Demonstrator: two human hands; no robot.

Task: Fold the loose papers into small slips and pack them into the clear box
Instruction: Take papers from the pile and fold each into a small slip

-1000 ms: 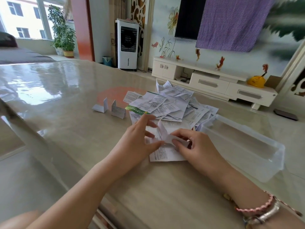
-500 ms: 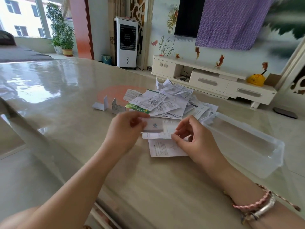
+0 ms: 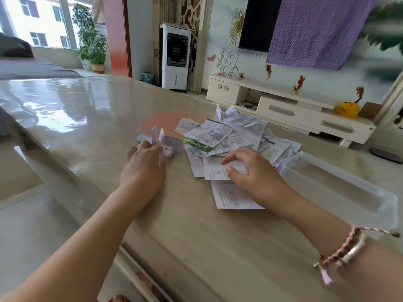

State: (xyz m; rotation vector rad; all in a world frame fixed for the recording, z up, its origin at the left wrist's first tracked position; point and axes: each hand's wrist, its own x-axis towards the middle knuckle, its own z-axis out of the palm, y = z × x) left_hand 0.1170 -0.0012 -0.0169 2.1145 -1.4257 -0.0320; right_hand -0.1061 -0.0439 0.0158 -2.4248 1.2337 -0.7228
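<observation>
On the glossy table (image 3: 87, 131), the left hand (image 3: 142, 168) reaches out to the small folded slips (image 3: 162, 141) left of the paper pile (image 3: 237, 136); its fingertips touch a folded slip at the near end of that group, and whether they pinch it or only rest against it I cannot tell. Two of the slips stand upright just beyond the fingers. The right hand (image 3: 250, 173) lies over the near edge of the pile, thumb and curled fingers pinching a white sheet (image 3: 216, 172) with small print. Another printed sheet (image 3: 231, 197) lies flat under that hand, nearest the person. A green-edged leaflet (image 3: 196, 145) sits on the pile's left side. The clear box (image 3: 388, 212) stands right of the pile, open-topped, touching the outermost papers, with no slips visible inside. A bracelet (image 3: 346, 249) circles the right wrist.
</observation>
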